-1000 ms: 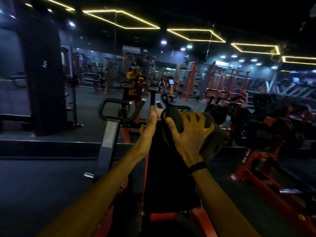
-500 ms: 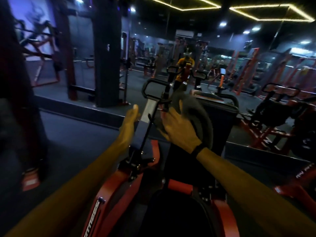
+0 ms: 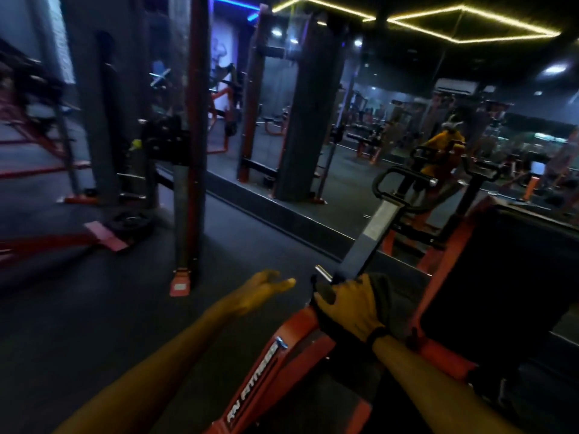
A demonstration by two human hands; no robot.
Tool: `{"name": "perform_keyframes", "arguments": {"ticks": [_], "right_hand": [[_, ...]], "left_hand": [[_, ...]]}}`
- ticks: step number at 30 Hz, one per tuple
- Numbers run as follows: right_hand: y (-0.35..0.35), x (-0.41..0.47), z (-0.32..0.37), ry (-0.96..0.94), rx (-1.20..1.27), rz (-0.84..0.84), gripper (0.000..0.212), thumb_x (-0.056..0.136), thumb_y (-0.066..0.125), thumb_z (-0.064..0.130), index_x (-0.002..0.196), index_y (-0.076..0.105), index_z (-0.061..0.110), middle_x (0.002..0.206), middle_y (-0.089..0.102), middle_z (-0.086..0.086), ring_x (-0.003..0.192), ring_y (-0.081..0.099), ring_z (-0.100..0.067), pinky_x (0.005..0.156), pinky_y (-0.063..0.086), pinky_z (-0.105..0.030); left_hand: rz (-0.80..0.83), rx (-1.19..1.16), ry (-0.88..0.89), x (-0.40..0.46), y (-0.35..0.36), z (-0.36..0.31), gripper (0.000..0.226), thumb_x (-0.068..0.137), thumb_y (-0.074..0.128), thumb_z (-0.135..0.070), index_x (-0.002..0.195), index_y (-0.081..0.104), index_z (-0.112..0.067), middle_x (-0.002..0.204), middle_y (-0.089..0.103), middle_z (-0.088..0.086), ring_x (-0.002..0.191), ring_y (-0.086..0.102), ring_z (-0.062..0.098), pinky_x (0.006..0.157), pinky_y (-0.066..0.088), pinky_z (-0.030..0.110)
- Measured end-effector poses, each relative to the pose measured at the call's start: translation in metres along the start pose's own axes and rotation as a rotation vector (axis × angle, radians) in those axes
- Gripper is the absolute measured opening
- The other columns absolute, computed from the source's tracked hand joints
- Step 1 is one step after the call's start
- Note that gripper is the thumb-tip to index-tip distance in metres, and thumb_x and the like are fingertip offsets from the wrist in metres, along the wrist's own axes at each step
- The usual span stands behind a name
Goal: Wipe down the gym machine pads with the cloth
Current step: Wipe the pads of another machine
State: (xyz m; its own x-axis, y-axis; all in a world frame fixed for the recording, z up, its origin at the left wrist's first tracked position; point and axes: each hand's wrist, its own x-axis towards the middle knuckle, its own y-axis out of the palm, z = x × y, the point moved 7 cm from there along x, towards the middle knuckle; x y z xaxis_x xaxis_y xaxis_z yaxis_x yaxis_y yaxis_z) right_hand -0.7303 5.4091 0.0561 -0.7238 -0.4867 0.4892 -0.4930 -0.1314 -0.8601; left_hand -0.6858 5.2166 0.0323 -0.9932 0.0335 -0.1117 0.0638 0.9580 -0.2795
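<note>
We see the dark cloth (image 3: pixel 383 292) low and right of centre, bunched under the right hand (image 3: pixel 351 303), whose fingers curl over it and press it against the base of the grey lever arm (image 3: pixel 372 236) where that arm meets the orange machine frame (image 3: pixel 269 364). The black back pad (image 3: pixel 501 277) stands just right of the hand, at the right edge. The left hand (image 3: pixel 263 288) hovers in the lower centre, fingers straight and loose, holding nothing, apart from the lever. The lever rises toward the upper right to a black loop handle (image 3: pixel 394 180). Behind it a mirror wall (image 3: pixel 344 151) reflects a figure in yellow (image 3: pixel 441 151). Weight plates (image 3: pixel 131 219) lie on the floor at left.
</note>
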Motion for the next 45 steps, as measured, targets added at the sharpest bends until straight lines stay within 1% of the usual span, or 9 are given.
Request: {"name": "perform_keyframes", "arguments": {"ticks": [5, 11, 16, 19, 24, 31, 35, 38, 45], "right_hand": [[-0.019, 0.053, 0.129, 0.355, 0.607, 0.012, 0.059, 0.088, 0.047, 0.073, 0.059, 0.053, 0.022, 0.061, 0.061, 0.004, 0.065, 0.06, -0.019, 0.081, 0.042, -0.037], [-0.04, 0.096, 0.301, 0.528, 1.17, 0.094, 0.044, 0.092, 0.057, 0.062, 0.079, 0.066, 0.022, 0.078, 0.066, 0.002, 0.082, 0.067, -0.018, 0.078, 0.055, -0.039], [-0.051, 0.115, 0.433, 0.516, 1.5, 0.284, 0.046, 0.088, 0.059, 0.068, 0.084, 0.062, 0.022, 0.095, 0.069, -0.005, 0.094, 0.065, -0.025, 0.092, 0.054, -0.044], [-0.061, 0.121, 0.507, 0.418, 1.625, 0.372, 0.038, 0.092, 0.059, 0.06, 0.083, 0.059, 0.023, 0.087, 0.064, 0.003, 0.088, 0.061, -0.02, 0.09, 0.052, -0.039], [-0.065, 0.114, 0.618, 0.291, 1.7, 0.649, 0.067, 0.096, 0.053, 0.059, 0.135, 0.047, 0.005, 0.124, 0.051, -0.004, 0.125, 0.05, -0.03, 0.106, 0.043, -0.041], [-0.065, 0.131, 0.731, 0.06, 1.729, 0.957, 0.068, 0.096, 0.06, 0.05, 0.144, 0.037, 0.009, 0.145, 0.048, -0.013, 0.13, 0.05, -0.034, 0.107, 0.045, -0.054], [-0.086, 0.175, 0.773, -0.312, 1.66, 0.74, 0.076, 0.095, 0.067, 0.023, 0.156, 0.02, 0.018, 0.155, 0.036, -0.012, 0.14, 0.041, -0.031, 0.112, 0.041, -0.047], [-0.116, 0.213, 0.805, -0.722, 1.608, 0.64, 0.054, 0.093, 0.07, 0.012, 0.142, 0.047, 0.02, 0.142, 0.053, -0.009, 0.134, 0.049, -0.024, 0.109, 0.046, -0.04], [-0.14, 0.237, 0.872, -1.089, 1.555, 0.815, 0.052, 0.091, 0.071, 0.007, 0.139, 0.05, 0.01, 0.12, 0.067, -0.009, 0.112, 0.066, -0.019, 0.093, 0.055, -0.025]], "left_hand": [[0.073, 0.098, 0.027, -0.061, -0.081, 0.016, 0.036, 0.088, 0.074, -0.033, 0.121, 0.064, -0.024, 0.119, 0.065, -0.01, 0.111, 0.061, 0.004, 0.107, 0.046, 0.035], [-0.305, 0.105, 0.036, -0.152, -0.215, 0.038, 0.073, 0.073, 0.089, -0.028, 0.134, 0.049, -0.021, 0.113, 0.059, -0.016, 0.1, 0.058, -0.004, 0.072, 0.048, 0.009], [-0.566, 0.078, -0.166, -0.241, -0.31, 0.088, 0.091, 0.063, 0.092, -0.035, 0.14, 0.047, -0.016, 0.132, 0.055, -0.002, 0.121, 0.054, 0.018, 0.098, 0.05, 0.033], [-0.722, 0.0, -0.272, -0.298, -0.351, 0.117, 0.084, 0.06, 0.093, -0.032, 0.13, 0.047, -0.021, 0.125, 0.055, -0.001, 0.117, 0.056, 0.021, 0.1, 0.052, 0.043], [-1.052, 0.033, -0.302, -0.39, -0.416, 0.135, 0.058, 0.067, 0.084, -0.005, 0.113, 0.053, -0.021, 0.112, 0.062, 0.003, 0.104, 0.061, 0.021, 0.09, 0.057, 0.041], [-1.294, 0.275, -0.277, -0.462, -0.514, 0.111, 0.052, 0.054, 0.073, -0.012, 0.097, 0.06, -0.038, 0.108, 0.067, 0.0, 0.1, 0.067, 0.024, 0.085, 0.06, 0.046], [-1.32, 0.414, -0.26, -0.464, -0.571, 0.09, 0.06, 0.06, 0.071, 0.002, 0.115, 0.063, -0.021, 0.099, 0.067, 0.004, 0.084, 0.067, 0.025, 0.073, 0.059, 0.039], [-1.275, 0.502, -0.259, -0.449, -0.615, 0.08, 0.059, 0.064, 0.072, 0.002, 0.12, 0.062, -0.013, 0.09, 0.066, 0.003, 0.077, 0.065, 0.023, 0.071, 0.057, 0.038], [-1.223, 0.432, -0.176, -0.446, -0.689, 0.086, 0.072, 0.063, 0.071, 0.01, 0.13, 0.054, -0.012, 0.092, 0.069, 0.015, 0.08, 0.07, 0.025, 0.07, 0.06, 0.037]]}}
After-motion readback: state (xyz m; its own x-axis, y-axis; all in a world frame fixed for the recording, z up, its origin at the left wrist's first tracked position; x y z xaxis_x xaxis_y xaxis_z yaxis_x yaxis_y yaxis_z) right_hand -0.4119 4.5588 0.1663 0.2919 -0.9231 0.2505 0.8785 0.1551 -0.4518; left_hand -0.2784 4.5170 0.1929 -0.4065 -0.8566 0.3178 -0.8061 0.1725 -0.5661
